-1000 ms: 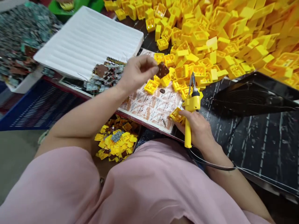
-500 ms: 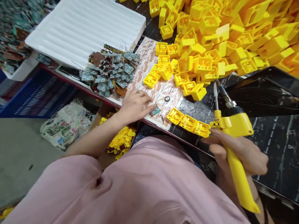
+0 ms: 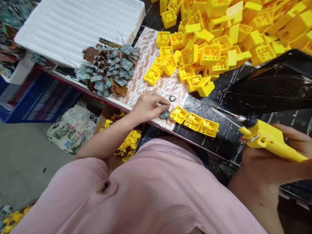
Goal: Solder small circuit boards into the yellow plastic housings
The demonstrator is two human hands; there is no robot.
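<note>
left grip (image 3: 148, 106) is curling half-shut at a small circuit board (image 3: 164, 114) on printed paper (image 3: 143, 86), hold unclear; right grip (image 3: 265, 162) is clutching a yellow soldering iron (image 3: 265, 138); yellow plastic housings (image 3: 193, 122) are lying between, on a black mat (image 3: 219, 143) reading "bench".

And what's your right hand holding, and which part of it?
The right hand grips a yellow soldering iron by its handle.
</note>
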